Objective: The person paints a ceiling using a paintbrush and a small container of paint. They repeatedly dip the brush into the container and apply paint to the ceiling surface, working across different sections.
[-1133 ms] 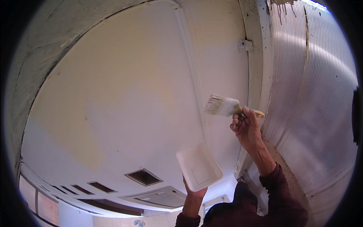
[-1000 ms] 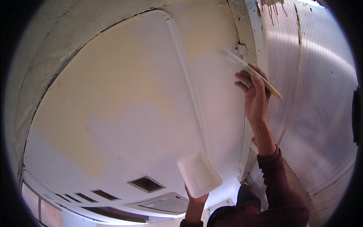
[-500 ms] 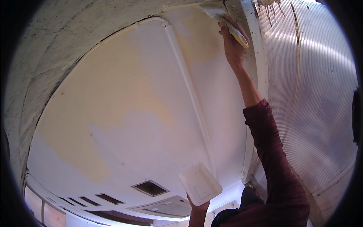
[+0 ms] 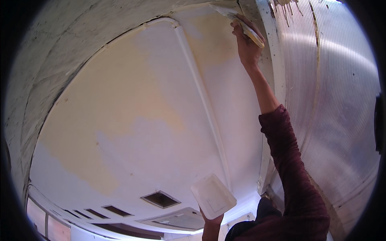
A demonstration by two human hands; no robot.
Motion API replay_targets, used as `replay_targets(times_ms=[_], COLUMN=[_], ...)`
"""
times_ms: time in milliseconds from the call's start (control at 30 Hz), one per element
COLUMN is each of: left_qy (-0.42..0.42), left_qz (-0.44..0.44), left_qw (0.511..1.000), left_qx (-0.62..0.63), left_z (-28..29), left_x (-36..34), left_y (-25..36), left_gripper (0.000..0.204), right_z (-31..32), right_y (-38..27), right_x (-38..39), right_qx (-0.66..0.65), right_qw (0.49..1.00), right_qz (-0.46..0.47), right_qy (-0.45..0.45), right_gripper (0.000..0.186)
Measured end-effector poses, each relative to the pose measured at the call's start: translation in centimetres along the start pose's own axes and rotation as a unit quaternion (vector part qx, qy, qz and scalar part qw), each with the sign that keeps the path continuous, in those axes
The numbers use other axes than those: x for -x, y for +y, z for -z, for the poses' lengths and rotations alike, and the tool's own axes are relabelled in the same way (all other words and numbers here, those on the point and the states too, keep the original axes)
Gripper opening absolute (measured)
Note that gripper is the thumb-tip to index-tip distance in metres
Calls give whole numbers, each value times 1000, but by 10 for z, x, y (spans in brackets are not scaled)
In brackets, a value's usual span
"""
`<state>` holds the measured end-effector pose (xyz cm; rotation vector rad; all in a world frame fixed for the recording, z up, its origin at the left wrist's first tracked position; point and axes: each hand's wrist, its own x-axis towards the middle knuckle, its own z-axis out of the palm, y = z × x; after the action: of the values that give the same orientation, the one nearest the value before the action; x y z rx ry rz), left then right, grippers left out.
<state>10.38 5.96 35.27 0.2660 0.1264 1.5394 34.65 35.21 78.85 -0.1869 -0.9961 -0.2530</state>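
Overhead, you have a broad ceiling panel (image 4: 132, 120), patchy with yellowish areas next to paler, whiter ones. Rough grey wall (image 4: 48, 52) curves along its left side, and dark rectangular vents (image 4: 160, 199) sit low in the view. A thin raised strip (image 4: 203, 100) runs the length of the panel, from near the top down toward your lower hand.

Your left hand (image 4: 212, 222) comes up from the bottom edge, closed around the underside of a white, roughly rectangular tray (image 4: 213, 196), tilted and held apart from the ceiling. Its underside is what faces you, so what it carries cannot be told.

Your right hand (image 4: 246, 44) is stretched high, well apart from the left, arm in a dark red sleeve (image 4: 293, 176), clamped on the handle of a wide flat brush (image 4: 237, 20). The brush is in the top corner of the panel, just beside the white frame (image 4: 273, 52); its long axis runs from the pale handle at your palm up and left to the bristles, which appear to touch the ceiling. The right hand alone is at the brush; the tray is far below it.

Ribbed translucent sheeting (image 4: 337, 100) fills the right side, streaked near its top.
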Motion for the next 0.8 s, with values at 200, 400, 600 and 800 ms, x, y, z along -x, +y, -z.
replay_targets(times_ms=[200,400,600,800], left_qy=[-8,-30,-18,-15], left_qz=[-4,-1,16,44], left_qw=[1000,999,999,992], left_qx=[-2,17,48,120], left_z=[0,12,17,15], left_x=[3,4,6,6], left_y=[0,2,0,-1], left_gripper=[56,57,58,57], right_z=[-20,-13,8,30], right_y=[-36,-46,-56,-64], right_x=[17,22,42,62], right_qx=[21,18,42,55], right_qw=[997,990,982,974], right_qz=[33,46,49,62], right_qy=[-70,-130,-180,-213], right_gripper=[27,28,28,30])
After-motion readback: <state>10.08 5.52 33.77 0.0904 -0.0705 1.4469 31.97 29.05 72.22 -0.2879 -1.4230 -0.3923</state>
